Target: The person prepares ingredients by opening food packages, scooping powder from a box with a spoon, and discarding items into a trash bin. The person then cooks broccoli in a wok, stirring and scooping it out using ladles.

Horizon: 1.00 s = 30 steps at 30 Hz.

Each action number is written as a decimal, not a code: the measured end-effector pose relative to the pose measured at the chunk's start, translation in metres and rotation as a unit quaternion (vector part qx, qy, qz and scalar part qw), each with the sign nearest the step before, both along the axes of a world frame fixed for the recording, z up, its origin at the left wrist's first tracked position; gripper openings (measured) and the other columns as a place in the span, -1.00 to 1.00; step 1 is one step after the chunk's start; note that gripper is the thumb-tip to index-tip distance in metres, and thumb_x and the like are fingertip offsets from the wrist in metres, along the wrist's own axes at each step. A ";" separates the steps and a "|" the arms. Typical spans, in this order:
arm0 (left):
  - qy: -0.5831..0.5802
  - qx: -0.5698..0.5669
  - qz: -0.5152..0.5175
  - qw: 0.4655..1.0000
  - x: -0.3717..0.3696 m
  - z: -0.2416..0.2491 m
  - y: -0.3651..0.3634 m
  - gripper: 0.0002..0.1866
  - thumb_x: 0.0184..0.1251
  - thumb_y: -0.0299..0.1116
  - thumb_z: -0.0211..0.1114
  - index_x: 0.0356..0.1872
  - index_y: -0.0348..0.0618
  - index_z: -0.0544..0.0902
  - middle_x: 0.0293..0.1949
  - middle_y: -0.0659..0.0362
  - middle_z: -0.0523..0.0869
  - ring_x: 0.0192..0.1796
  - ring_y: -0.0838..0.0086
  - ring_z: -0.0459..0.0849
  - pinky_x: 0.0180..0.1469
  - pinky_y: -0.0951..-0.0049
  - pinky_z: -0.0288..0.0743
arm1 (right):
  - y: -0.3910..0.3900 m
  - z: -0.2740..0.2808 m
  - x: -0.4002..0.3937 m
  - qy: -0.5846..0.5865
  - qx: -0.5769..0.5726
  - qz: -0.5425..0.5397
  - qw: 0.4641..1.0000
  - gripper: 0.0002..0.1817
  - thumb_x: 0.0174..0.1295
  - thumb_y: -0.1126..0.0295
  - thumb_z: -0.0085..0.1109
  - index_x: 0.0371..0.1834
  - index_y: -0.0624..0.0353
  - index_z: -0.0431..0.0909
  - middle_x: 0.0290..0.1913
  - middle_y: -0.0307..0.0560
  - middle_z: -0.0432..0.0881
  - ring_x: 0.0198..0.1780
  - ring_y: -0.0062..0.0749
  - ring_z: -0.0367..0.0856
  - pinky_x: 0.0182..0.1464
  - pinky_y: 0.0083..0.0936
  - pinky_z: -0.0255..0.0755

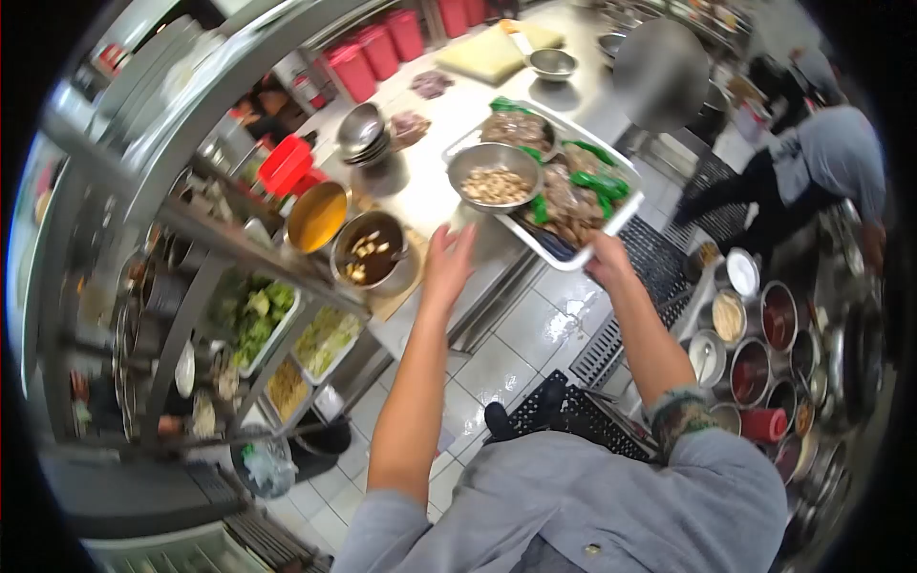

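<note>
Right hand's fingers (594, 260) gripping the white tray's (628, 212) corner; left hand (451, 260) hovering beside the table (406, 177), fingers spread.

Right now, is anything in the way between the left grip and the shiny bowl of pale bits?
No, nothing that I can see. Only bare counter shows between the left grip and the bowl. The right grip is off at the tray's corner.

Gap between bowl stack (363, 136) and white tray (623, 216); brown-liquid pot (376, 285) bounds left side.
</note>
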<state>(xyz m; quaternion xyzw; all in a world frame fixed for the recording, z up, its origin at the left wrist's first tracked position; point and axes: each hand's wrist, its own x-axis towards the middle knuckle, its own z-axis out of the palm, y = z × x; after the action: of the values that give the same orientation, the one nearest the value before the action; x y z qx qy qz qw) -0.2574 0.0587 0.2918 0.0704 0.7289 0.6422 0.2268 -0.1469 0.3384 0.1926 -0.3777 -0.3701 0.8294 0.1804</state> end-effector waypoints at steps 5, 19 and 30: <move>-0.129 0.019 0.007 0.991 -0.036 -0.013 0.043 -0.45 0.38 -0.20 0.22 0.22 -0.44 0.45 0.00 -0.16 0.67 -0.12 0.26 0.74 -0.30 0.26 0.71 | -0.050 0.033 0.051 -0.019 0.039 -0.004 0.999 -0.59 0.10 0.60 0.07 0.08 0.40 0.45 -0.14 0.10 0.63 -0.24 -0.11 0.71 -0.29 -0.17 0.72; -0.107 0.191 0.242 0.945 -0.156 -0.015 0.027 -0.57 0.33 -0.50 0.04 0.23 -0.30 0.47 0.10 -0.04 0.59 -0.05 0.22 0.67 -0.08 0.24 0.72 | -0.061 0.010 0.101 -0.035 0.025 -0.017 0.999 -0.51 0.11 0.67 0.05 0.19 0.44 0.40 -0.04 0.08 0.66 -0.14 -0.18 0.74 -0.22 -0.24 0.71; -0.239 0.104 0.174 0.950 -0.237 -0.077 0.059 -0.46 0.49 -0.14 0.12 0.43 0.02 0.34 0.39 -0.05 0.38 0.32 0.04 0.44 0.29 -0.18 0.38 | -0.115 0.068 0.191 -0.090 0.004 -0.021 0.996 -0.44 -0.03 0.69 0.07 0.17 0.39 0.44 -0.02 0.05 0.62 -0.01 -0.12 0.67 0.05 -0.21 0.60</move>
<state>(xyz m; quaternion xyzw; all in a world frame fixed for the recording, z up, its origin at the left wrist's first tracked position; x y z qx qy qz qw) -0.4948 0.1180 0.2144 -0.1894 0.5832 0.7422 0.2705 0.0442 0.2234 0.2609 -0.4580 -0.3804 0.7862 0.1656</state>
